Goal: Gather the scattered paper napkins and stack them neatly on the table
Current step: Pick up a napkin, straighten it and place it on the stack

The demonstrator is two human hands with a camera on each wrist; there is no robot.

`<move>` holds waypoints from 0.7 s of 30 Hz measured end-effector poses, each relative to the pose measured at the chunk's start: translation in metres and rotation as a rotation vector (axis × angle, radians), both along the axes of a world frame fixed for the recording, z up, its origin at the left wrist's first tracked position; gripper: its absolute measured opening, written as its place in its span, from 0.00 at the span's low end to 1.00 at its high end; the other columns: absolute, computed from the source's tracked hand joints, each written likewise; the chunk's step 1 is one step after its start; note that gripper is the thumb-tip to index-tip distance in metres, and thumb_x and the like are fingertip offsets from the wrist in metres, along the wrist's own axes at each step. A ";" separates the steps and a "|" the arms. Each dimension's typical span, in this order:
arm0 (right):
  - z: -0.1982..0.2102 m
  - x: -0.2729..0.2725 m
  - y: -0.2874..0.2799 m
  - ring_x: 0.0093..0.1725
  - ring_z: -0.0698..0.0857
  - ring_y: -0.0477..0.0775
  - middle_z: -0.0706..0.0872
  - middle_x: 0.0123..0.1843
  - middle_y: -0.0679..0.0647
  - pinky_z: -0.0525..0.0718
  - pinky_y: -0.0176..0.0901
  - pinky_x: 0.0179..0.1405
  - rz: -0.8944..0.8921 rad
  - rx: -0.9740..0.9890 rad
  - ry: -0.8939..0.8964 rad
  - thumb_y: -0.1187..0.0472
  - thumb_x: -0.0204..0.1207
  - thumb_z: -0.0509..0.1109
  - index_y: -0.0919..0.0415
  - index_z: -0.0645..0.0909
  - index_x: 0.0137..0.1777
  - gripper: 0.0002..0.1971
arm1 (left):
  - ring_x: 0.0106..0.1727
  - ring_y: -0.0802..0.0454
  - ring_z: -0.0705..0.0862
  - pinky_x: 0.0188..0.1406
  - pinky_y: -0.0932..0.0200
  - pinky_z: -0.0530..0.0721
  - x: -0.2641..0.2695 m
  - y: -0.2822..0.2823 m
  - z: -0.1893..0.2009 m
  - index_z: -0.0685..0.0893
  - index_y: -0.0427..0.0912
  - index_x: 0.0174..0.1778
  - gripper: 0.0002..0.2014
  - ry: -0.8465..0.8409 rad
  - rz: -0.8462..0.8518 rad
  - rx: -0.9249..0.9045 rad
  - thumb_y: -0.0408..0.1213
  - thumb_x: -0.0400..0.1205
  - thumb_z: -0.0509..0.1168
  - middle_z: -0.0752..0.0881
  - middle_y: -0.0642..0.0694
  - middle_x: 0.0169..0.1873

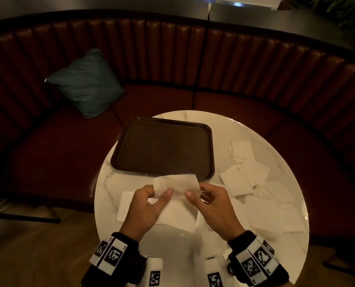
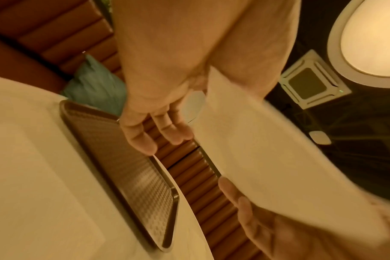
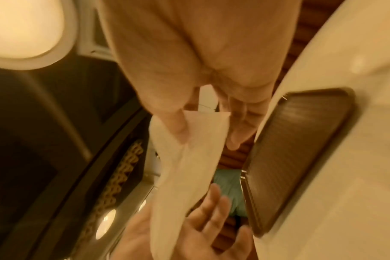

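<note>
Both hands hold one white paper napkin in the air, just in front of the tray's near edge. My left hand pinches its left end with the thumb on top. My right hand pinches the right end the same way. The right wrist view shows the right thumb pressed on the napkin. In the left wrist view the napkin hangs from the left hand. Flat napkins lie under the hands. Several more napkins lie scattered on the right of the round marble table.
An empty dark brown tray sits on the table's far left part. A curved brown leather bench wraps around behind, with a teal cushion on it. Wooden floor shows left of the table.
</note>
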State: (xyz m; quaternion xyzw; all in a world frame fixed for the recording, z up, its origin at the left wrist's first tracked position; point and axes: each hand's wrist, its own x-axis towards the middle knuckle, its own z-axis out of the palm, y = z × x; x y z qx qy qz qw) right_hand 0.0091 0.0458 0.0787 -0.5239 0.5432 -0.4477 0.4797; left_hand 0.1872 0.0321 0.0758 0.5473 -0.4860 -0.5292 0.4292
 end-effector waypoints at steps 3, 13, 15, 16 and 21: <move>-0.006 0.003 -0.003 0.45 0.90 0.56 0.92 0.46 0.56 0.90 0.48 0.44 -0.064 0.046 -0.009 0.61 0.77 0.71 0.62 0.88 0.50 0.07 | 0.46 0.47 0.90 0.48 0.47 0.89 -0.003 -0.001 -0.006 0.86 0.45 0.50 0.11 0.053 0.027 0.060 0.47 0.79 0.66 0.91 0.44 0.43; -0.037 0.017 -0.003 0.32 0.87 0.51 0.89 0.33 0.52 0.84 0.46 0.32 -0.270 0.100 0.154 0.47 0.80 0.65 0.52 0.80 0.45 0.10 | 0.49 0.41 0.91 0.50 0.43 0.89 0.006 0.003 -0.027 0.78 0.44 0.60 0.21 0.134 -0.156 0.241 0.32 0.73 0.75 0.91 0.39 0.48; -0.045 0.018 0.003 0.31 0.87 0.47 0.89 0.33 0.50 0.84 0.42 0.31 -0.266 0.166 0.156 0.48 0.78 0.68 0.52 0.81 0.45 0.09 | 0.46 0.40 0.91 0.47 0.44 0.89 0.006 0.004 -0.036 0.78 0.42 0.58 0.18 0.111 -0.130 0.268 0.27 0.74 0.72 0.92 0.37 0.45; -0.050 0.019 0.007 0.33 0.88 0.46 0.90 0.35 0.50 0.85 0.41 0.33 -0.240 0.214 0.134 0.47 0.76 0.71 0.53 0.82 0.45 0.09 | 0.45 0.39 0.91 0.45 0.46 0.89 0.006 0.005 -0.043 0.79 0.41 0.57 0.17 0.088 -0.089 0.274 0.26 0.74 0.72 0.92 0.38 0.44; -0.069 0.010 0.023 0.49 0.91 0.58 0.92 0.49 0.59 0.89 0.52 0.52 0.101 0.521 -0.062 0.54 0.71 0.78 0.65 0.86 0.51 0.15 | 0.49 0.43 0.89 0.49 0.49 0.88 0.018 0.014 -0.068 0.84 0.38 0.55 0.12 0.109 0.142 0.374 0.25 0.76 0.69 0.90 0.39 0.49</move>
